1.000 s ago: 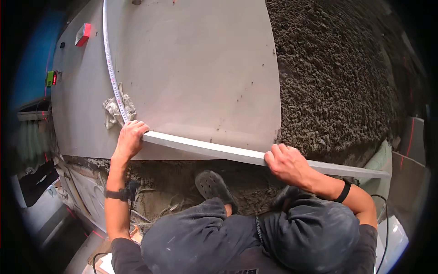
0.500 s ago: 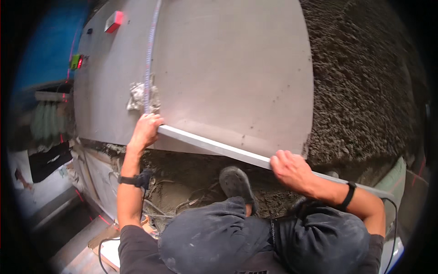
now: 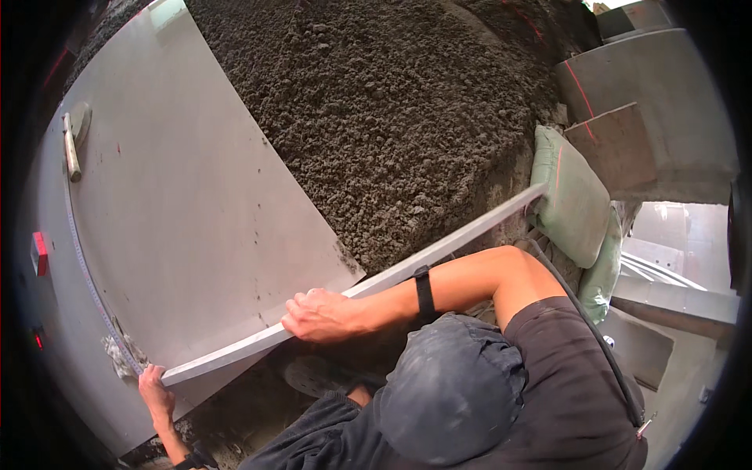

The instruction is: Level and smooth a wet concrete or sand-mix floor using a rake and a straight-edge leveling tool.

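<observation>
A long, light-grey metal bar [image 3: 462, 233] lies slantwise across the near edge of a large grey slab [image 3: 180, 204] and reaches right toward a green sack. My left hand [image 3: 157, 388] is closed round the bar's left end. Beside that hand ends a thin measuring tape [image 3: 82, 262], which runs away along the slab. Farther along the bar, my right hand [image 3: 319, 315] grips it from above with fingers curled over. A crumpled whitish lump [image 3: 121, 356] sits by the tape near my left hand.
Rough, damp-looking mortar [image 3: 392, 133] spreads beyond the slab. Green sacks [image 3: 572, 196] are stacked at the right, with grey boards [image 3: 650, 102] behind. A trowel [image 3: 73, 149] and a red-and-white box [image 3: 39, 253] rest on the slab's left part. My knee [image 3: 450, 392] is close below the bar.
The view has swung to the right, bringing the mortar, sacks and trowel into sight. Both hands are still on the bar.
</observation>
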`<state>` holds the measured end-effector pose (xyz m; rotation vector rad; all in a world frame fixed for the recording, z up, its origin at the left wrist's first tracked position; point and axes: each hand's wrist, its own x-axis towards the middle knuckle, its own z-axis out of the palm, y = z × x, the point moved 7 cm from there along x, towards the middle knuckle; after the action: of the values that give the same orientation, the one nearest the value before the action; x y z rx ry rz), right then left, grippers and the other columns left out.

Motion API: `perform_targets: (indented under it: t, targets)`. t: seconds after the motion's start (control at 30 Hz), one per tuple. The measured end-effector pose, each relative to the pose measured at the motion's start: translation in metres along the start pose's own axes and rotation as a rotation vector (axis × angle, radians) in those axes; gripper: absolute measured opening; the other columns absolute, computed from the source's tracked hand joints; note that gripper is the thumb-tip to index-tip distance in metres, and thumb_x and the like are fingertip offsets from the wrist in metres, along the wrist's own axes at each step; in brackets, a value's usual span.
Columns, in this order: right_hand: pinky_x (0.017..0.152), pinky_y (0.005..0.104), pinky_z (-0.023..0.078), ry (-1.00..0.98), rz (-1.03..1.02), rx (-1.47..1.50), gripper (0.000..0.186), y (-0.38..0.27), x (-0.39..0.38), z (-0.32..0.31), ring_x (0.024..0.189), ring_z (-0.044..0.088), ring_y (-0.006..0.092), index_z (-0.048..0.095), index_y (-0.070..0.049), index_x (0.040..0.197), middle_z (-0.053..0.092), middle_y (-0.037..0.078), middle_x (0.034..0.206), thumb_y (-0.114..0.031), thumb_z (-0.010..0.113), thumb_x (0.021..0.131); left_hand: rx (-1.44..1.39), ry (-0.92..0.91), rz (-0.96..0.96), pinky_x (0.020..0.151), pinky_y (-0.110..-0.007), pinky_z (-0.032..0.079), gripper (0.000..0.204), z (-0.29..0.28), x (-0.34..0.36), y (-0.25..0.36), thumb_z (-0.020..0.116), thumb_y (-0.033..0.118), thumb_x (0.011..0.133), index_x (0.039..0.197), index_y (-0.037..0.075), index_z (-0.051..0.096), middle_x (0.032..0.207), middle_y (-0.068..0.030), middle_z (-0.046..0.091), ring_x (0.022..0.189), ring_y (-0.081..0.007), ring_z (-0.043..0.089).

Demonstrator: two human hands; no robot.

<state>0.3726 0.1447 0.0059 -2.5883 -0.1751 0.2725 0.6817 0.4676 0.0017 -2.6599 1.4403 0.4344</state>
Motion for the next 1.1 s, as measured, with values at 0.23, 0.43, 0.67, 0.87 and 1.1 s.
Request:
perform_targets:
  t: [0.23, 0.43, 0.67, 0.87, 1.1]
  targets:
    - [0.069, 0.0395, 0.058, 0.136, 0.034, -0.246, 0.014, 0.039, -0.001, -0.032, 0.086, 0.069, 0.0273, 0.063, -0.004, 0.096, 0.066, 0.012, 0.088, -0.017, 0.060, 0.091, -0.128, 0.141, 0.057, 0.068, -0.049, 0.048, 0.022, -0.020, 0.016, 0.037, 0.077, 0.010, 0.073, 0.083, 0.006, 0.059, 0.077, -0.0163, 0.062, 0.076, -0.0415, 0.064]
    - [0.076, 0.0380, 0.053, 0.210, 0.108, -0.418, 0.011, 0.072, -0.022, -0.052, 0.089, 0.067, 0.0249, 0.061, -0.008, 0.093, 0.065, 0.009, 0.089, -0.017, 0.062, 0.088, -0.060, 0.174, 0.070, 0.065, -0.049, 0.049, 0.028, -0.022, 0.045, 0.065, 0.082, 0.018, 0.071, 0.081, 0.006, 0.058, 0.073, -0.0157, 0.062, 0.072, -0.0398, 0.065]
    - [0.081, 0.0387, 0.048, 0.292, 0.217, -0.572, 0.013, 0.123, -0.033, -0.089, 0.090, 0.062, 0.0237, 0.061, -0.010, 0.092, 0.063, 0.007, 0.089, -0.020, 0.064, 0.085, -0.039, 0.177, 0.040, 0.066, -0.050, 0.051, 0.038, -0.029, 0.091, 0.105, 0.085, 0.029, 0.075, 0.080, 0.007, 0.055, 0.075, -0.0175, 0.066, 0.073, -0.0411, 0.067]
    - [0.081, 0.0398, 0.050, 0.493, 0.329, -0.661, 0.011, 0.201, -0.030, -0.140, 0.091, 0.062, 0.0258, 0.061, -0.007, 0.086, 0.062, 0.010, 0.090, -0.018, 0.062, 0.088, 0.023, 0.270, -0.009, 0.067, -0.052, 0.055, 0.038, -0.047, 0.161, 0.153, 0.084, 0.031, 0.075, 0.082, 0.006, 0.057, 0.076, -0.0189, 0.069, 0.075, -0.0428, 0.069]
    - [0.086, 0.0403, 0.051, 0.547, 0.358, -0.797, 0.014, 0.300, -0.006, -0.206, 0.096, 0.063, 0.0273, 0.064, -0.006, 0.091, 0.065, 0.012, 0.096, -0.018, 0.059, 0.091, 0.049, 0.246, -0.100, 0.071, -0.051, 0.056, 0.042, -0.073, 0.251, 0.196, 0.084, 0.037, 0.077, 0.084, 0.005, 0.058, 0.080, -0.0191, 0.072, 0.079, -0.0413, 0.072]
